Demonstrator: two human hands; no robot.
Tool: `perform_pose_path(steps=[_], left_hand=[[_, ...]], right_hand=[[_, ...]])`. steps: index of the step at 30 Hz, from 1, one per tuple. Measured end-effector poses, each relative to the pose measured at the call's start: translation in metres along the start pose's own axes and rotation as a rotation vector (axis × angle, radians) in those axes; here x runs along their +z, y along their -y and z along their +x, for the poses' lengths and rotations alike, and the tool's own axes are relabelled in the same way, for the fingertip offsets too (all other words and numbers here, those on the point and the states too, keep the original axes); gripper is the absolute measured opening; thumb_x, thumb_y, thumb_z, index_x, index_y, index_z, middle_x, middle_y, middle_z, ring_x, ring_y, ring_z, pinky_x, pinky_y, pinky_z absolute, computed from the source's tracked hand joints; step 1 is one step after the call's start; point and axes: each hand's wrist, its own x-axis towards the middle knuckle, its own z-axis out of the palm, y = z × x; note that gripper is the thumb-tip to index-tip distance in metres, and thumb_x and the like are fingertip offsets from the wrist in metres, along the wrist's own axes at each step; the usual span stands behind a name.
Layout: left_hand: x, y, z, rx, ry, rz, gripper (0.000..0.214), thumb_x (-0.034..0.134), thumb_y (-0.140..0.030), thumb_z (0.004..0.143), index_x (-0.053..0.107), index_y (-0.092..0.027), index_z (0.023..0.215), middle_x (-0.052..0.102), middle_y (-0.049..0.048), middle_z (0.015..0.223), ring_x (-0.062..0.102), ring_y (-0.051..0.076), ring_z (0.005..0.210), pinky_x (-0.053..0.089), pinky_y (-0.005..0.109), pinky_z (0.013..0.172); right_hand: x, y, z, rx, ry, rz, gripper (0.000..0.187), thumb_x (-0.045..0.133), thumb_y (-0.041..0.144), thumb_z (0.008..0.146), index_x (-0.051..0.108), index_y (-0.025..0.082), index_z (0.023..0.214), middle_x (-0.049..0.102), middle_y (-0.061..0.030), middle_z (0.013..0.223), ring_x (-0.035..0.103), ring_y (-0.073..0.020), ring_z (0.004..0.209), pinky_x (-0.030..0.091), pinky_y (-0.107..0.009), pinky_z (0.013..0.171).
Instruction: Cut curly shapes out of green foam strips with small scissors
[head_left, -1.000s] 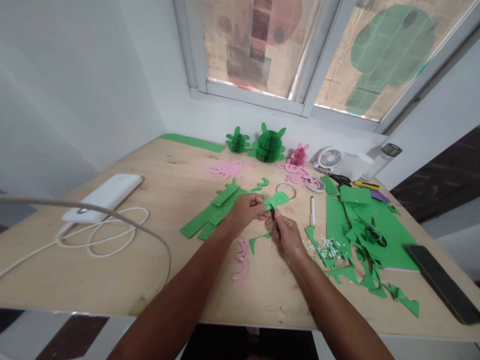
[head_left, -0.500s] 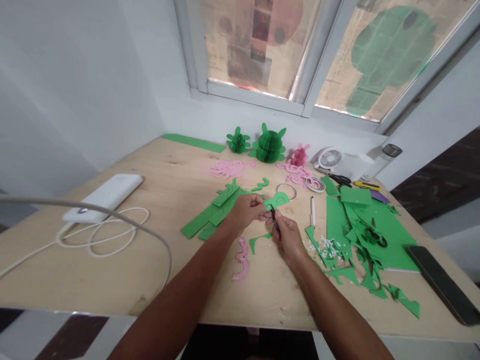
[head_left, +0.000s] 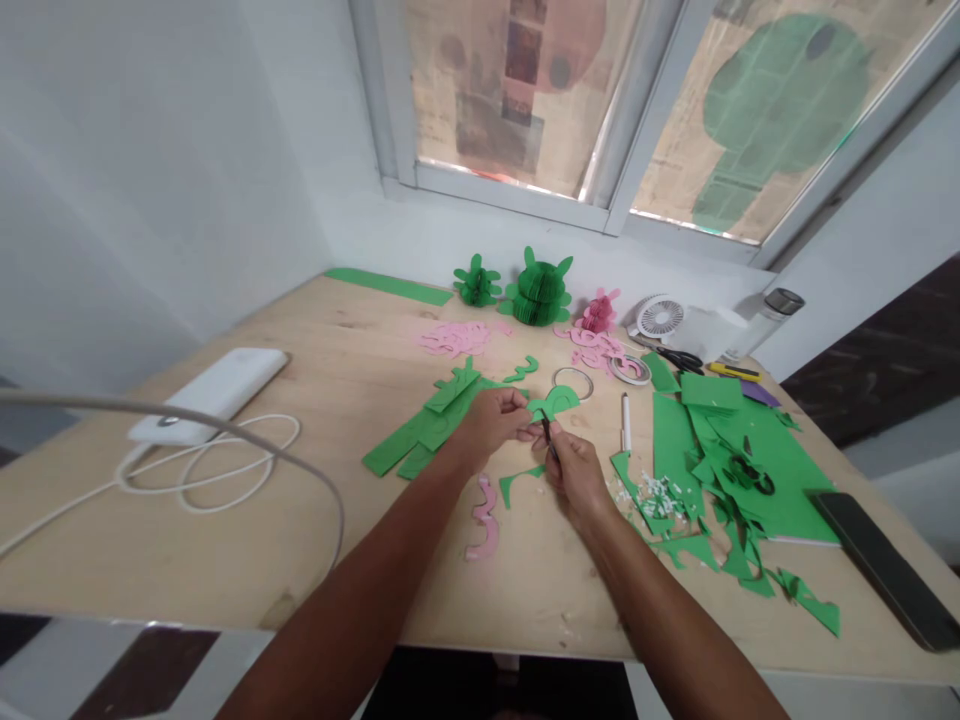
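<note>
My left hand [head_left: 495, 420] pinches a piece of green paper [head_left: 561, 400] with curved edges, held just above the table. My right hand [head_left: 577, 465] is closed around small dark scissors [head_left: 548, 432], whose blades meet the near edge of that paper. The scissors' handles are mostly hidden by my fingers. Below my hands lie a thin green offcut [head_left: 517, 485] and a wavy pink paper strip [head_left: 484, 520]. Beside my left hand is a pile of green paper strips [head_left: 420, 435]. A small wavy green cutout [head_left: 523, 370] rests beyond it.
Green scraps [head_left: 742, 500], a white pen [head_left: 626, 422] and a black phone [head_left: 885, 570] lie to the right. Paper figures [head_left: 540, 290], pink cutouts [head_left: 454, 338], a tape roll [head_left: 628, 371] and a small fan [head_left: 660, 317] stand at the back. A white power bank [head_left: 210, 395] with cable sits left.
Almost nothing differs. Both hands keep their place on the paper and scissors, with at most a slight shift of the blades.
</note>
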Motion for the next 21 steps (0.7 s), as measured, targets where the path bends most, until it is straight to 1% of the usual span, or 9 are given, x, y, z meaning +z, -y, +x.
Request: perform_pose_path(steps=[6, 15, 21], left_hand=[[-0.0002, -0.0007, -0.0004, -0.016, 0.000, -0.024, 0.017, 0.070, -0.017, 0.059, 0.054, -0.017, 0.061, 0.068, 0.0013, 0.056, 0.069, 0.016, 0.057, 0.053, 0.024, 0.055], [-0.0024, 0.0000, -0.0002, -0.015, 0.012, -0.017, 0.021, 0.075, -0.022, 0.059, 0.054, -0.017, 0.061, 0.069, 0.0020, 0.058, 0.070, 0.018, 0.060, 0.053, 0.025, 0.057], [-0.0025, 0.0007, 0.0005, -0.028, 0.016, -0.022, 0.018, 0.071, -0.020, 0.061, 0.053, -0.017, 0.062, 0.069, 0.0021, 0.059, 0.070, 0.016, 0.059, 0.053, 0.023, 0.058]], right_hand=[[-0.0002, -0.0012, 0.0000, 0.000, -0.002, 0.009, 0.055, 0.064, 0.071, 0.067, 0.059, 0.016, 0.062, 0.029, 0.0107, 0.035, 0.016, -0.0051, 0.035, 0.006, -0.025, 0.038], [-0.0004, -0.0027, 0.0013, -0.013, -0.008, -0.016, 0.056, 0.064, 0.072, 0.067, 0.060, 0.016, 0.061, 0.030, 0.0101, 0.036, 0.017, -0.0055, 0.036, 0.007, -0.024, 0.039], [-0.0004, -0.0036, 0.0016, -0.010, -0.016, -0.024, 0.055, 0.064, 0.071, 0.068, 0.061, 0.016, 0.061, 0.029, 0.0101, 0.037, 0.017, -0.0061, 0.037, 0.007, -0.025, 0.040]])
